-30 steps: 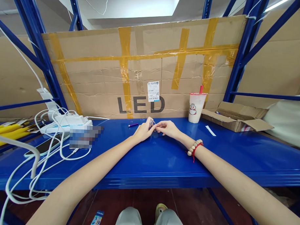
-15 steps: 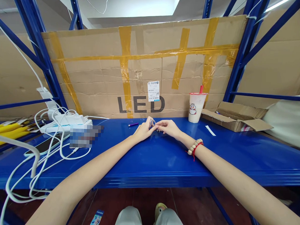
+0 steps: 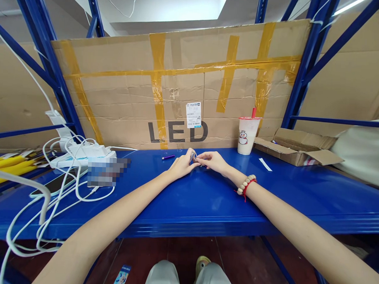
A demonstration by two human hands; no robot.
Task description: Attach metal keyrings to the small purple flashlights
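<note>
Both my hands meet at the middle of a blue metal shelf (image 3: 206, 200). My left hand (image 3: 181, 164) pinches a small silvery object (image 3: 193, 155) between thumb and fingertips. My right hand (image 3: 213, 161), with a bead bracelet and red cord on its wrist, has its fingers curled and pinching at the same small object from the right. The object is too small to name. A thin purple pen-like stick (image 3: 168, 157) lies on the shelf just left of my left hand.
A taped cardboard sheet marked LED (image 3: 179, 87) stands behind. A white drink cup (image 3: 247, 135) and an open cardboard box (image 3: 298, 148) sit to the right. White cables (image 3: 66, 183), chargers and a phone (image 3: 55, 185) lie at the left. Blue rack posts flank both sides.
The hands have barely moved; the fingertips shifted slightly around the small object, which now sits a little higher between them.
</note>
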